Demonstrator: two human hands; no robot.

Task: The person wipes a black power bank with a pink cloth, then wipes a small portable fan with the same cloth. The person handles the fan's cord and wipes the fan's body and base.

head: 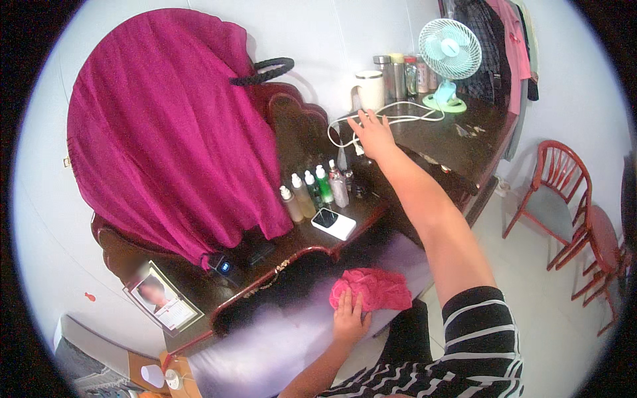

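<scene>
My left hand (349, 318) rests on a crumpled red cloth (383, 288), fingers stretched out over its near edge. That cloth lies on a pale lilac padded surface (278, 333) in front of me. Farther off, my right hand (373, 134) reaches over the dark wooden dresser with its fingers spread and nothing held in them. Just beyond its fingertips stands a cream handled mug (370, 89) with a metal rim. A looped white cable (408, 118) runs behind and beside this hand, its plug (359, 148) just left of the wrist; contact cannot be told.
Several pump bottles (303, 196) stand by a white device with a dark screen (333, 224). A magenta cloth (174, 129) drapes the dresser mirror. A table fan (450, 49) and metal flasks (397, 77) stand at the back. Red wooden chairs (562, 194) are at right.
</scene>
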